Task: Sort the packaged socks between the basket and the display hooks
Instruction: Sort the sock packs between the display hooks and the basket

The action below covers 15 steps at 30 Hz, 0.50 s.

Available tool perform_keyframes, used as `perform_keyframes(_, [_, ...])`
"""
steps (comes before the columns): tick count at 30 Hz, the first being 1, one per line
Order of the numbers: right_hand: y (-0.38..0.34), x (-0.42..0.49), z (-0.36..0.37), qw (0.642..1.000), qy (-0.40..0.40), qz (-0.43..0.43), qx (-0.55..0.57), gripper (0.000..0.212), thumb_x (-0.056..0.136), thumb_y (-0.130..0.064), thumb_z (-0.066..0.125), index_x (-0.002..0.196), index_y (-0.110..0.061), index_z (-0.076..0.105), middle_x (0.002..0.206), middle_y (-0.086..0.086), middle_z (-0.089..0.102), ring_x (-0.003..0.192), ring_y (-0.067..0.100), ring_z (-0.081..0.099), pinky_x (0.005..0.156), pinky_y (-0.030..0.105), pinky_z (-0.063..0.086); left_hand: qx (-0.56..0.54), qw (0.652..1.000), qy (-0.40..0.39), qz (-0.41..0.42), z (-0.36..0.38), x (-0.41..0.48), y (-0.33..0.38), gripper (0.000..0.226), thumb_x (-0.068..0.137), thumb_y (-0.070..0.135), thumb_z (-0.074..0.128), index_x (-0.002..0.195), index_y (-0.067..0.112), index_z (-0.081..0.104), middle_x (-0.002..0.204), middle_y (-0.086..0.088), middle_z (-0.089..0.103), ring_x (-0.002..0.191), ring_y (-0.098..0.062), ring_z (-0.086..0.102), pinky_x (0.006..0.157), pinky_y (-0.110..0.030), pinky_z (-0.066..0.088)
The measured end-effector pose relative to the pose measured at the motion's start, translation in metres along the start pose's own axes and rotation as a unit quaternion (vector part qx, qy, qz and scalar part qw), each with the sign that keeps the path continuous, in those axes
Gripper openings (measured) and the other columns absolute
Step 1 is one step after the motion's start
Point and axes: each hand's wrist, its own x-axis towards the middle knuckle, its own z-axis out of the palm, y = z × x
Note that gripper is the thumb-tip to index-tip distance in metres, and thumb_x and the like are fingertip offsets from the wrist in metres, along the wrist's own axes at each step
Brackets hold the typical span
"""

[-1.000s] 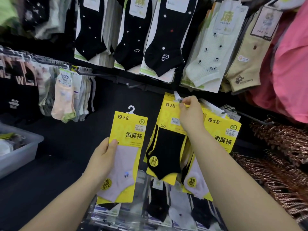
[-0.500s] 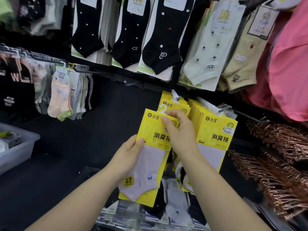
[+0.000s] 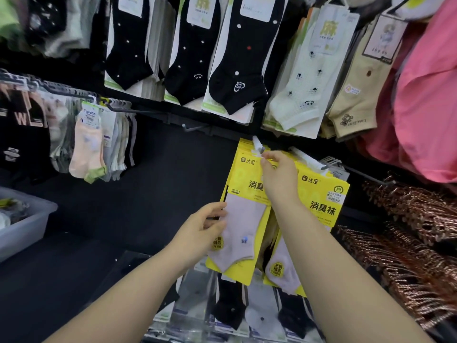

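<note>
Head view, step in hand: hanging one pack on a prong of the display wall [image 3: 173, 194], by the look of it
Yellow pack [image 3: 243, 219]: a pale lilac sock on a yellow card, at the lower middle of the wall, upright in front of a stack of like cards; its top edge is behind the fingers, so I cannot tell whether its hanger loop is on the prong yet
Right hand [image 3: 277, 177]: reaching up, fingertips pinching the pack's top edge just under the prong's tip, probably to guide the loop on
Left hand [image 3: 205, 231]: grasping the pack's left edge at mid-height, thumb on the front; this seems meant to keep the card flat and stop it swinging while the top is threaded
Display hook [image 3: 257, 144]: a white-tipped prong pointing out towards the camera, just above the right fingertips
Neighbouring packs [image 3: 324, 196]: same yellow brand on the next prong to the right, touching the held pack's stack, which suggests like is hung with like
Basket [image 3: 27, 224]: grey tub at the wall's left edge, well apart from both hands; contents blurred
Upper edge: a row of black socks [image 3: 230, 58]
Lower edge: clear packets [image 3: 247, 315] under the yellow stack
Right edge: copper hangers [image 3: 408, 238] below a pink garment [image 3: 427, 95]
Next move, as I judge it: seat the loop, slide the card back, then let go
</note>
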Motion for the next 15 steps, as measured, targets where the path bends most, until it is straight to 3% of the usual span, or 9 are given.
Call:
perform_keyframes(2, [0.001, 0.001, 0.006, 0.999, 0.021, -0.004, -0.044, 0.018, 0.096, -0.019, 0.052, 0.109, -0.014, 0.064, 0.115, 0.009, 0.060, 0.078, 0.015, 0.052, 0.058, 0.021, 0.030, 0.003, 1.000, 0.000, -0.013, -0.003, 0.000, -0.004, 0.036, 0.097, 0.013, 0.052, 0.131, 0.025, 0.054, 0.125, 0.009, 0.059, 0.109, -0.004, 0.058, 0.085, -0.014, 0.047])
perform_keyframes(4, [0.001, 0.001, 0.010, 0.997, 0.036, -0.005, -0.072, 0.020, 0.095, -0.020, 0.054, 0.112, -0.014, 0.063, 0.120, 0.009, 0.056, 0.102, 0.018, 0.051, 0.068, 0.017, 0.026, 0.003, 1.000, -0.002, -0.027, -0.004, 0.001, -0.008, 0.037, 0.096, 0.015, 0.054, 0.132, 0.024, 0.054, 0.128, 0.008, 0.059, 0.116, -0.007, 0.056, 0.099, -0.026, 0.045])
perform_keyframes(6, [0.000, -0.002, 0.013, 0.996, 0.046, -0.008, -0.079, 0.028, 0.093, -0.017, 0.057, 0.120, -0.012, 0.058, 0.126, 0.010, 0.050, 0.118, 0.023, 0.046, 0.081, 0.014, 0.028, 0.007, 0.999, -0.011, -0.037, -0.004, 0.002, -0.011, 0.037, 0.096, 0.018, 0.055, 0.133, 0.025, 0.053, 0.128, 0.008, 0.059, 0.121, -0.009, 0.053, 0.102, -0.031, 0.045])
perform_keyframes(8, [-0.001, -0.013, 0.016, 0.994, 0.061, -0.020, -0.091, 0.043, 0.089, -0.015, 0.062, 0.130, -0.008, 0.047, 0.134, 0.010, 0.042, 0.127, 0.024, 0.038, 0.101, 0.023, 0.029, 0.001, 0.999, -0.016, -0.036, -0.004, 0.004, -0.014, 0.032, 0.095, 0.017, 0.057, 0.125, 0.031, 0.057, 0.121, 0.012, 0.062, 0.115, -0.004, 0.056, 0.092, -0.021, 0.048])
perform_keyframes(10, [0.002, -0.028, 0.022, 0.989, 0.075, -0.053, -0.116, 0.052, 0.087, -0.012, 0.064, 0.133, -0.006, 0.041, 0.140, 0.011, 0.036, 0.132, 0.026, 0.031, 0.106, 0.028, 0.024, -0.007, 0.999, -0.014, -0.030, -0.005, 0.005, -0.014, 0.030, 0.095, 0.013, 0.057, 0.112, 0.038, 0.057, 0.113, 0.020, 0.062, 0.103, 0.007, 0.058, 0.077, -0.005, 0.045])
perform_keyframes(13, [0.015, -0.043, 0.033, 0.979, 0.034, -0.082, -0.184, 0.050, 0.090, -0.017, 0.060, 0.136, -0.014, 0.041, 0.149, 0.007, 0.025, 0.138, 0.025, 0.021, 0.112, 0.034, 0.023, -0.001, 1.000, -0.011, -0.027, -0.007, 0.006, -0.016, 0.034, 0.093, 0.012, 0.057, 0.124, 0.028, 0.056, 0.112, 0.019, 0.059, 0.104, 0.003, 0.056, 0.080, -0.009, 0.041])
perform_keyframes(15, [0.022, -0.041, 0.038, 0.973, -0.009, -0.080, -0.214, 0.052, 0.092, -0.022, 0.057, 0.140, -0.020, 0.038, 0.152, 0.005, 0.019, 0.139, 0.024, 0.017, 0.113, 0.039, 0.024, -0.006, 1.000, -0.013, -0.023, -0.008, 0.007, -0.016, 0.032, 0.092, 0.011, 0.058, 0.118, 0.029, 0.059, 0.106, 0.024, 0.059, 0.096, 0.008, 0.059, 0.078, -0.006, 0.043])
